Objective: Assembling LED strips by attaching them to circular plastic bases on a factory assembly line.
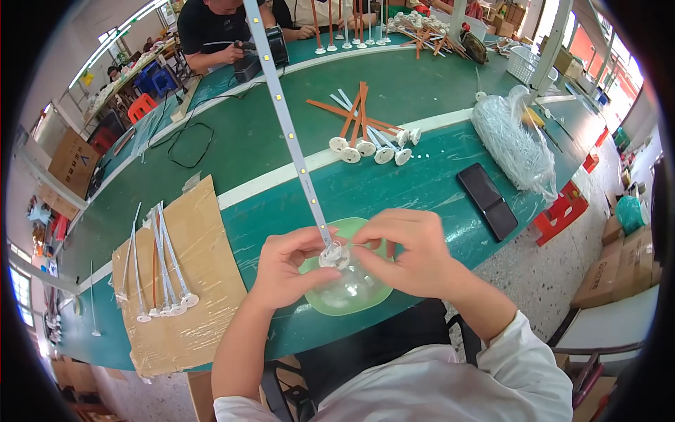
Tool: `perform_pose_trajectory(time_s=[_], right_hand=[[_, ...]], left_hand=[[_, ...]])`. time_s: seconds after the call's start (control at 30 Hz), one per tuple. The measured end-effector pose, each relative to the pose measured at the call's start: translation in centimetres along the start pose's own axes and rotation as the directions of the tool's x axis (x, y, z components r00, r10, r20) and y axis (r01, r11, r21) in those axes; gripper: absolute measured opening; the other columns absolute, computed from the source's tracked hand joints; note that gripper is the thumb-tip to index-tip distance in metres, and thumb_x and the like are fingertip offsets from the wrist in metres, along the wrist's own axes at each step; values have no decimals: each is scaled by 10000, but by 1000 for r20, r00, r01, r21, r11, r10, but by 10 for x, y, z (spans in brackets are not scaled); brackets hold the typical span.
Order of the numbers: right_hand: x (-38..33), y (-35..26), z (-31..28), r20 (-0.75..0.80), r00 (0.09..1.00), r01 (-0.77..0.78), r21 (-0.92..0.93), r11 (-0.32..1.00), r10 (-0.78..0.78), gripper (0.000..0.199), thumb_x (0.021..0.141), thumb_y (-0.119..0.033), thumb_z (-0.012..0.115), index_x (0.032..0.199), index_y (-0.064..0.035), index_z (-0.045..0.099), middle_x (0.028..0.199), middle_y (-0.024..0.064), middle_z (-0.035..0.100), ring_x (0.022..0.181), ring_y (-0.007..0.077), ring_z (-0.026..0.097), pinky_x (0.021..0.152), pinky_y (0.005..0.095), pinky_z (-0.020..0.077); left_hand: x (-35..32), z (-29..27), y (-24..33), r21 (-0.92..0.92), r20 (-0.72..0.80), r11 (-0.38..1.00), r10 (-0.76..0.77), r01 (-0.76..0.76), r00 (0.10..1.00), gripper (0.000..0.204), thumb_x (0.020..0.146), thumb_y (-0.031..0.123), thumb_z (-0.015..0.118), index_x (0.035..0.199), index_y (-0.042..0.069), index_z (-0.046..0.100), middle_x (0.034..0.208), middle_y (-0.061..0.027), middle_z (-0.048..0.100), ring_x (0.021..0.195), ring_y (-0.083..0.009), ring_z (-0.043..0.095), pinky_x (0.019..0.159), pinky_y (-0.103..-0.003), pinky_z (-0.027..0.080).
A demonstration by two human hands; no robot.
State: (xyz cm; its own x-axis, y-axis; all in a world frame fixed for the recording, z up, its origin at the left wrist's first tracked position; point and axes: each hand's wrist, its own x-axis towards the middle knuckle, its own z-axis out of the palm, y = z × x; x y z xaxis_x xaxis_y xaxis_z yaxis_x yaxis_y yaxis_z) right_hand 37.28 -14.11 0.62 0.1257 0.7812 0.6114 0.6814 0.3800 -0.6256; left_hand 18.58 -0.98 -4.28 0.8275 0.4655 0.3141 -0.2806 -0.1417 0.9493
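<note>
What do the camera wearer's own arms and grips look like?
The right sleeve is white, loose and wrinkled. Only a bit of the left sleeve shows, white too. Both forearms are bare, with no watch visible. The left grip and right grip wear no gloves.

Bowl: on the table (261, 243), at the middle of its near edge (344, 307)
Light strip: above the bowl (295, 149), its base between left hand (290, 265) and right hand (413, 252)
Cardboard: on the table's left part (214, 253), reaching the near edge, loose strips (166, 271) on it
Bundle: across the far edge, beyond the bowl (363, 126)
Phone: near the right edge (487, 202)
Bag: far right corner, behind the phone (513, 144)
</note>
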Motion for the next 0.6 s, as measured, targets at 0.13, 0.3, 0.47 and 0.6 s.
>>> perform_pose_trajectory(time_s=[0.13,0.3,0.47,0.6], right_hand=[[3,0,11,67,992,-117,143,983,108,124,748,-41,785,862,-43,737,771,58,707,616,118,640,473,234,471],[-2,5,18,111,981,-174,136,975,159,167,743,-91,818,886,-44,746,787,62,717,622,112,641,471,231,476],[-7,6,22,139,958,-270,146,952,251,192,746,-89,822,932,-67,776,743,45,678,585,114,591,512,255,439],[-12,16,25,148,946,-323,335,885,288,180,752,-81,815,929,-73,786,708,41,645,570,122,570,526,269,420]], left_hand=[[2,1,3,83,16,995,45,-46,999,606,704,12,869,1250,-30,610,1113,-150,712,1051,-230,688,940,-387,555],[2,1,5,185,49,980,61,-69,997,592,705,46,881,1231,-30,622,1093,-137,720,1028,-210,693,945,-385,555],[1,0,6,408,61,910,47,-68,997,606,697,62,890,1232,-24,622,1091,-130,723,997,-215,708,933,-372,563],[0,-2,7,342,107,937,41,-75,993,611,692,63,892,1233,-23,620,1092,-127,724,984,-217,716,928,-366,566]])
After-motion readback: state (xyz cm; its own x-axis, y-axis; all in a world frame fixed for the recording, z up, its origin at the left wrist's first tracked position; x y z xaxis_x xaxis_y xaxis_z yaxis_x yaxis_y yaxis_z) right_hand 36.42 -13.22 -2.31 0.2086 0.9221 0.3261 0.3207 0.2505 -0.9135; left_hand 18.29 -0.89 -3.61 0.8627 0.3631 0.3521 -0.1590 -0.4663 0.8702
